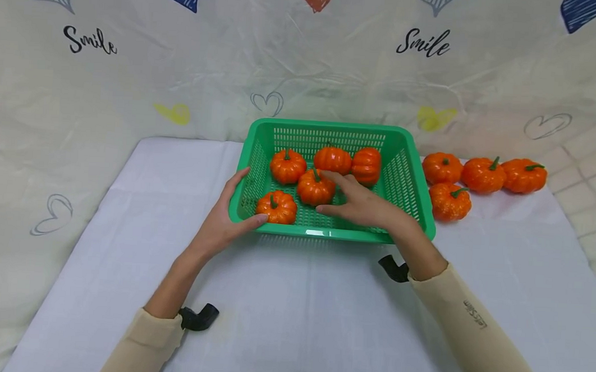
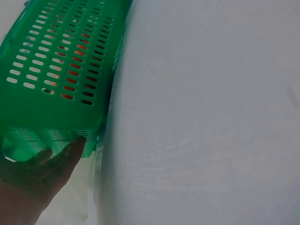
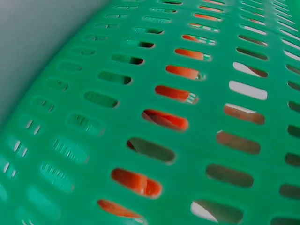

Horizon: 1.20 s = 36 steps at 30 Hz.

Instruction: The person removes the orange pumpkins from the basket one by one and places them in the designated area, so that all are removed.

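A green plastic basket (image 1: 321, 232) stands on the white-covered table with several small orange pumpkins inside. My left hand (image 1: 217, 224) grips its front left corner, thumb over the front rim by a pumpkin (image 1: 276, 208) and fingers along the outer side. In the left wrist view, fingertips of the left hand (image 2: 49, 171) lie against the basket wall (image 2: 51, 108). My right hand (image 1: 365, 203) reaches over the front rim, fingers and thumb spread at the right side of the middle pumpkin (image 1: 313, 189). Slotted basket wall (image 3: 187, 131) fills the right wrist view, hiding most of that hand.
Right of the basket, more pumpkins stand on the table: a front one (image 1: 450, 203) and a row behind it ending in a far right pumpkin (image 1: 524, 176). A patterned sheet (image 1: 335, 59) hangs behind the table (image 1: 291, 320). Black straps show at both wrists.
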{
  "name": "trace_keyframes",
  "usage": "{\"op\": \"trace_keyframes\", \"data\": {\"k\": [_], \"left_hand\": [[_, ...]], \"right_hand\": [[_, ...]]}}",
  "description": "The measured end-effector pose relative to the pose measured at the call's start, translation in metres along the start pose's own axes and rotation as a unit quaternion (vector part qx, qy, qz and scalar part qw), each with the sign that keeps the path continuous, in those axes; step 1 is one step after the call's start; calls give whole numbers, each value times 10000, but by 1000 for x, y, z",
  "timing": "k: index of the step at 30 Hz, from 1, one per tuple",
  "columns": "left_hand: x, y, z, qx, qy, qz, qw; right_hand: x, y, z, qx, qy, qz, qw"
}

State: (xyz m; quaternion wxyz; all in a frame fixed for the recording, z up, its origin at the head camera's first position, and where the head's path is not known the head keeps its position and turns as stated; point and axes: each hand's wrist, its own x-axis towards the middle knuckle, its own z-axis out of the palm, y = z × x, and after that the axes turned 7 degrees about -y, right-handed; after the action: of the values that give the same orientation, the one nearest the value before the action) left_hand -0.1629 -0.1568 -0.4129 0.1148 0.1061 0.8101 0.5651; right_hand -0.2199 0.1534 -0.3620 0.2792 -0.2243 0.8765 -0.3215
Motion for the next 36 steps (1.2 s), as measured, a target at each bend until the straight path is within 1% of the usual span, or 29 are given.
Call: {"op": "trace_keyframes", "data": {"k": [6, 9, 16, 20, 28, 33, 36], "left_hand": [[0, 2, 0, -20, -4, -11, 10000], [-1, 2, 0, -57, -28, -7, 10000], [-2, 3, 0, -57, -17, 9, 10000], [-2, 3, -1, -56, -9, 1, 10000], [-2, 3, -1, -37, -11, -28, 10000], [-2, 3, -1, -17, 1, 2, 10000], [-2, 3, -1, 5, 13, 24, 10000]], "right_hand": [[4, -1, 1, -115, -74, -55, 9999], [3, -1, 1, -130, -85, -145, 9998], [5, 3, 4, -139, 97, -381, 9991], [7, 2, 6, -253, 191, -418, 9986], [7, -3, 8, -501, 233, -158, 9983], [5, -3, 7, -498, 343, -52, 9982], [3, -2, 6, -420, 473, 89, 9980]]}}
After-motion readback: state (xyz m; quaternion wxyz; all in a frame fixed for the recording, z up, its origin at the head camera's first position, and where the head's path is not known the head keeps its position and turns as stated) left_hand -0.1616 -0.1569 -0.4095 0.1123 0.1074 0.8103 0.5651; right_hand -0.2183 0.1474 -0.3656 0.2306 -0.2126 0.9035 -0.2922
